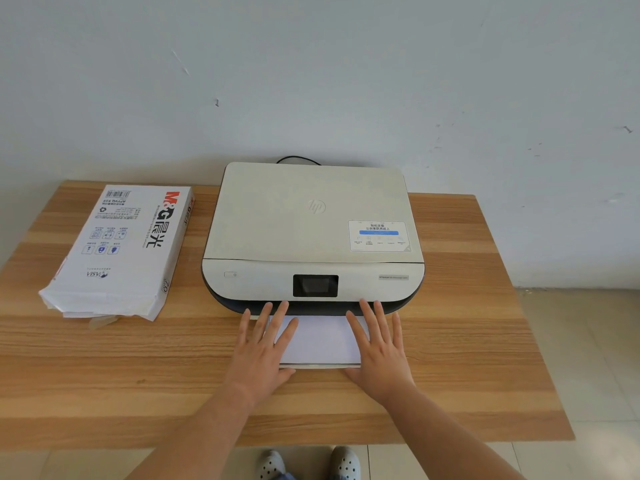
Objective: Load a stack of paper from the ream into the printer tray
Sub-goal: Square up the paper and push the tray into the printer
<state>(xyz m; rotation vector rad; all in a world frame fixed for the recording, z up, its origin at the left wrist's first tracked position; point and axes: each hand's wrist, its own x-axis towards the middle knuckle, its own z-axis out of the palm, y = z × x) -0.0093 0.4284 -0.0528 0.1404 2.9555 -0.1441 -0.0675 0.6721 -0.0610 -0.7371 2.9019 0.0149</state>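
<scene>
A white printer (pixel 311 230) with a dark base stands at the back middle of the wooden table (pixel 467 341). A stack of white paper (pixel 322 341) sticks out of its front slot, lying in the pulled-out tray whose front lip (pixel 318 366) shows below the sheets. My left hand (pixel 263 351) lies flat on the stack's left edge with fingers spread. My right hand (pixel 379 348) lies flat on the right edge, fingers spread toward the printer. The opened paper ream (pixel 117 247), a white printed wrapper, rests on the table to the left of the printer.
A black cable (pixel 298 159) runs behind the printer against the white wall. The ream's torn open end (pixel 97 310) faces the table's front. Tiled floor lies to the right, and my shoes (pixel 308 464) show below the table's front edge.
</scene>
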